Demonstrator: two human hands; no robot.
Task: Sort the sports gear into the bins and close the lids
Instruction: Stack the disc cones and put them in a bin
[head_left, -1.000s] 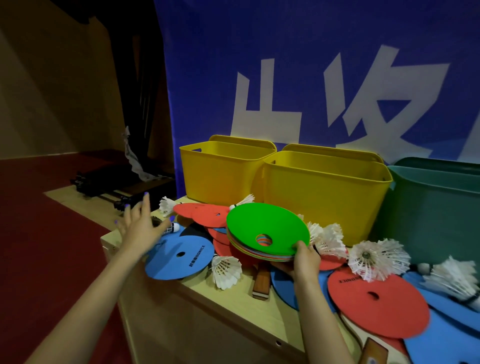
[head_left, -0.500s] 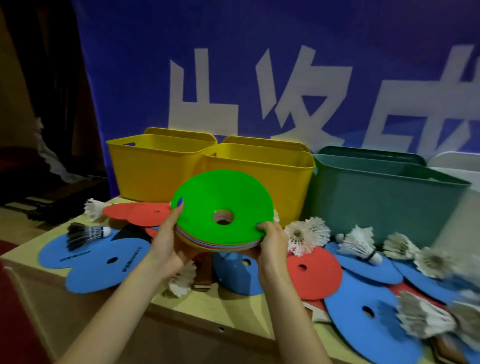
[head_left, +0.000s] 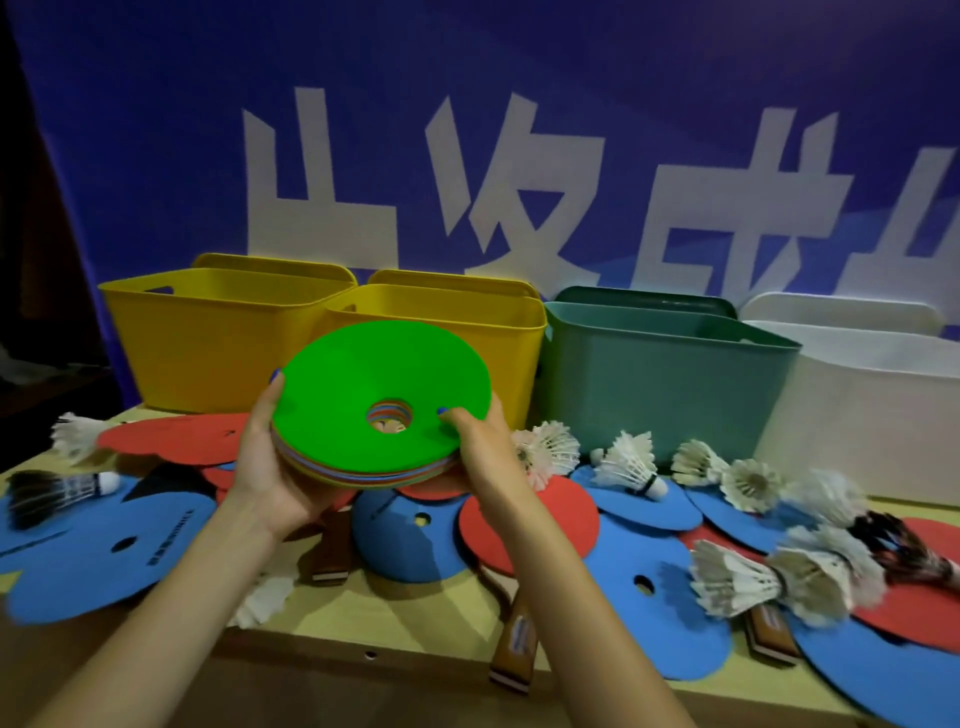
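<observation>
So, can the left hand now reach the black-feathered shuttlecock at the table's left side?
Probably not yet: the left hand grips the stack of flat discs with the green top, together with the right hand. The path to the black-feathered shuttlecock looks open.

the white bin (head_left: 878, 415) is cut off at the right edge, the shuttlecocks (head_left: 810, 577) beside it are smeared by blur, and paddle blades are hidden under discs (head_left: 410, 540).

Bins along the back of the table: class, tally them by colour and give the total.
Yellow bins: 2
Green bin: 1
White bin: 1
Total: 4
</observation>
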